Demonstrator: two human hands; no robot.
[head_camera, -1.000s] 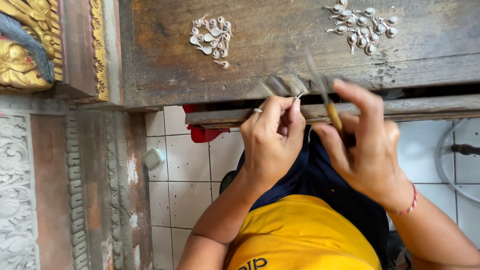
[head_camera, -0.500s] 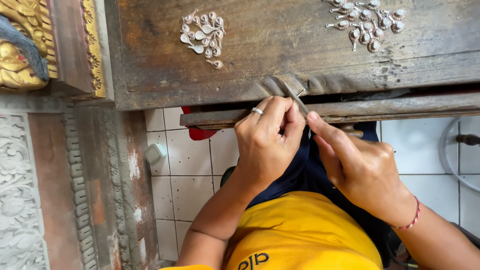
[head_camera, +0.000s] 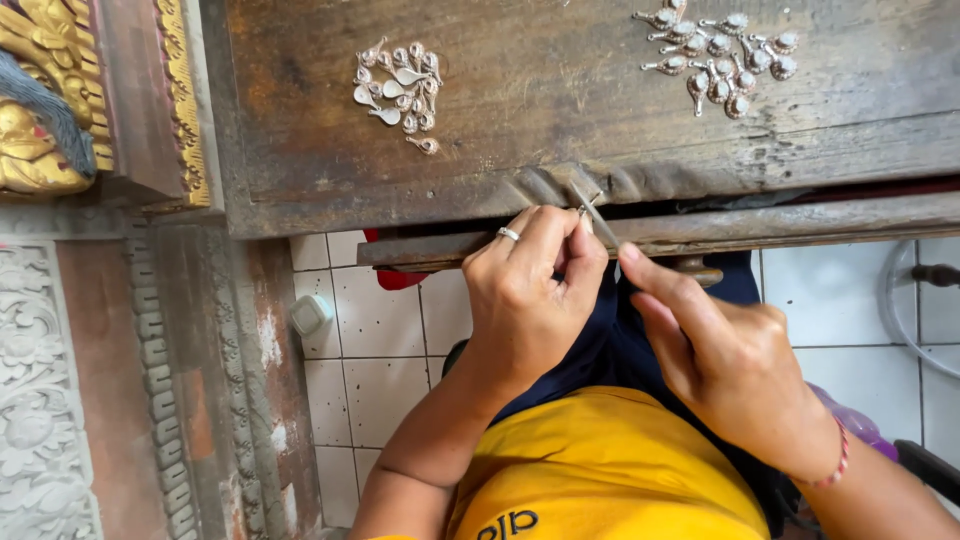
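A worn wooden workbench (head_camera: 560, 130) spans the top of the view, above a white tiled floor (head_camera: 375, 330) and beside carved, gilded woodwork (head_camera: 40, 110) at the left. On the bench we see two clusters of small silver pieces: one near the left (head_camera: 398, 90), one at the far right (head_camera: 715, 55), well apart from each other.

At the notched front edge of the bench, our left hand (head_camera: 525, 300), a ring (head_camera: 509, 234) on one finger, is closed with its fingertips pinched narrowly around a tiny silver piece (head_camera: 583, 211), braced against the wood. Our right hand (head_camera: 730, 360) has its forefinger stretched along a slim metal tool (head_camera: 604, 230), whose tip meets the piece; the other fingers curl around a handle we cannot see.

We judge the piece to be very light, stiff yet thin enough to bend, and smooth enough to slip. It is best gripped by its edges between fingertips, resting on the bench for support.
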